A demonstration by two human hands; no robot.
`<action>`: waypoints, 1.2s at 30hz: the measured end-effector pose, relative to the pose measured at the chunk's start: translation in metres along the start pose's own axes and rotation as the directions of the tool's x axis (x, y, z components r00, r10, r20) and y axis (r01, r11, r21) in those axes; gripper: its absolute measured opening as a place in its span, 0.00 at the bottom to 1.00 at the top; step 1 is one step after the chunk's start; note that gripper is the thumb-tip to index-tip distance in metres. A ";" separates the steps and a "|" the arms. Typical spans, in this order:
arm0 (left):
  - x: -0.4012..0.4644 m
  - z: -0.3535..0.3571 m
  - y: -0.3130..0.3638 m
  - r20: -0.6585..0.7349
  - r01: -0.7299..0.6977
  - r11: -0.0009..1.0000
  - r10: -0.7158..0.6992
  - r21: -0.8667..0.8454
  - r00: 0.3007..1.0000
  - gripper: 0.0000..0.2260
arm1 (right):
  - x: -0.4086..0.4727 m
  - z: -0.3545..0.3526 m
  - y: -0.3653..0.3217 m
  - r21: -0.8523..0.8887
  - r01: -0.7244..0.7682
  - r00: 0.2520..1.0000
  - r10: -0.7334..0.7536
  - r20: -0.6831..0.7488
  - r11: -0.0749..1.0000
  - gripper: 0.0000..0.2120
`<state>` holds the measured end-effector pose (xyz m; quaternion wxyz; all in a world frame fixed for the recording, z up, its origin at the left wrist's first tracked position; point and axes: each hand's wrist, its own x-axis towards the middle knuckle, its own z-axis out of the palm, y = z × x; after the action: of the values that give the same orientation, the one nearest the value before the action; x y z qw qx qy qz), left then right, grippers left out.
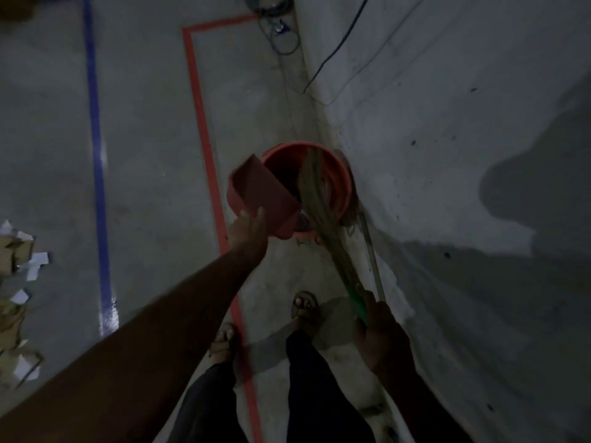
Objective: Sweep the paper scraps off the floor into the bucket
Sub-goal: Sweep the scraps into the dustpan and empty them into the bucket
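An orange bucket [339, 174] stands on the floor against the wall. My left hand [248, 233] grips a red dustpan [262, 195] and tilts it over the bucket's near left rim. My right hand [382, 334] is closed on the green handle of a straw broom [319, 199], whose bristles reach into the bucket next to the dustpan's mouth. Several white paper scraps [30, 266] lie on the floor at the far left. What is inside the bucket is too dark to tell.
A grey wall [463, 155] rises right of the bucket. A thin stick [372, 254] leans along its foot. Orange tape [204, 139] and blue tape [96, 139] run across the floor. Cables [281, 33] lie at the top. My sandalled feet [303, 306] stand just behind the bucket.
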<state>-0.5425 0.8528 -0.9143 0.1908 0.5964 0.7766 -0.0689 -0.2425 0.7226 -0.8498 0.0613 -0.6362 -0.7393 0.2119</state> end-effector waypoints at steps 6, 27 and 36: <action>-0.077 -0.036 -0.025 0.066 0.181 0.983 -0.181 0.006 0.981 0.25 | -0.013 -0.025 -0.035 0.130 0.067 0.995 -0.077 0.067 0.989 0.25; -0.390 -0.080 -0.358 -0.209 0.696 0.684 -0.729 -0.217 0.651 0.17 | -0.077 0.050 -0.349 -0.033 0.706 0.687 -0.675 0.269 0.707 0.29; -0.528 -0.054 -0.499 -0.230 0.821 0.469 -0.882 -0.327 0.412 0.15 | -0.153 0.123 -0.510 0.010 0.837 0.519 -0.799 0.303 0.547 0.30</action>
<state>-0.9153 0.2560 -0.7251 0.0278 0.1008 0.9943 0.0200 -0.7256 0.4943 -0.7339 0.0077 -0.1796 -0.9649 0.1917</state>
